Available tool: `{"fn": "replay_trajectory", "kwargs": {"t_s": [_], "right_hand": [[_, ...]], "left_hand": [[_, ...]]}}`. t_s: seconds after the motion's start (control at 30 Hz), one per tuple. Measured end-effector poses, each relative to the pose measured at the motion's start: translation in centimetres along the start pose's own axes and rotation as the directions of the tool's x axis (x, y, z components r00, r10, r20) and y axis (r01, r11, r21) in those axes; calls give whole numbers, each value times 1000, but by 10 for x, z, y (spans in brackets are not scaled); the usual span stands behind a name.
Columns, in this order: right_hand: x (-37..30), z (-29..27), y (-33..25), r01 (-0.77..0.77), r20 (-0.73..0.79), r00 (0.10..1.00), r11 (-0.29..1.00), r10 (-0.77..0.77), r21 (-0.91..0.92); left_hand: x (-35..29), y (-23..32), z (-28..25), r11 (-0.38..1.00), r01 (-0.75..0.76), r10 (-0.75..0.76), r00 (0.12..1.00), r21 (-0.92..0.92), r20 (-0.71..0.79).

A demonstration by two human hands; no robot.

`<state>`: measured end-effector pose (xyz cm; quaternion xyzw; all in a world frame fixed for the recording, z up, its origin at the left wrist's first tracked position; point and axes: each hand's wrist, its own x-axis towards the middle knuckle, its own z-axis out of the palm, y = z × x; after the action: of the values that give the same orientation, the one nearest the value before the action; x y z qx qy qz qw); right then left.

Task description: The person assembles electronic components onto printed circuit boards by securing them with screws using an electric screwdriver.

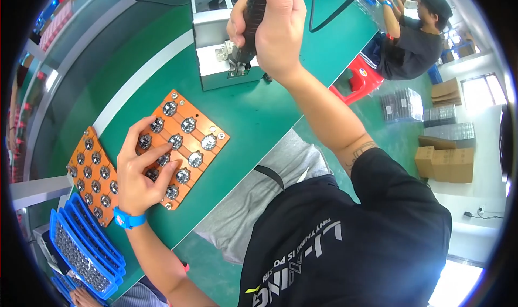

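The left hand [141, 180], fingers spread, rests on the orange plate [181, 158] midway between the counter's [243, 112] long edges, apparently steadying it, while the right hand's [278, 39] fingers clasp a black tool [252, 26], seemingly guiding it at the far-edge box [211, 64].

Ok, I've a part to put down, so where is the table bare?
The green table shows bare between the orange tray under the left hand and the white-topped box, and also right of that box, beyond the right hand. Crowded: the left end, with another orange tray and blue trays.
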<state>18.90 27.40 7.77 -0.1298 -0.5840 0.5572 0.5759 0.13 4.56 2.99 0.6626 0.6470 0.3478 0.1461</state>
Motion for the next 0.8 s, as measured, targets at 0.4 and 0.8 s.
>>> {"fn": "replay_trajectory", "kwargs": {"t_s": [0.4, 0.8], "right_hand": [[-68, 96, 22, -190, 371, 923, 959, 101, 211], [-75, 107, 30, -271, 363, 909, 952, 204, 143]], "left_hand": [[-6, -10, -4, 996, 0, -1, 1000, -85, -10], [-6, -8, -6, 993, 8, -10, 1000, -117, -19]]}}
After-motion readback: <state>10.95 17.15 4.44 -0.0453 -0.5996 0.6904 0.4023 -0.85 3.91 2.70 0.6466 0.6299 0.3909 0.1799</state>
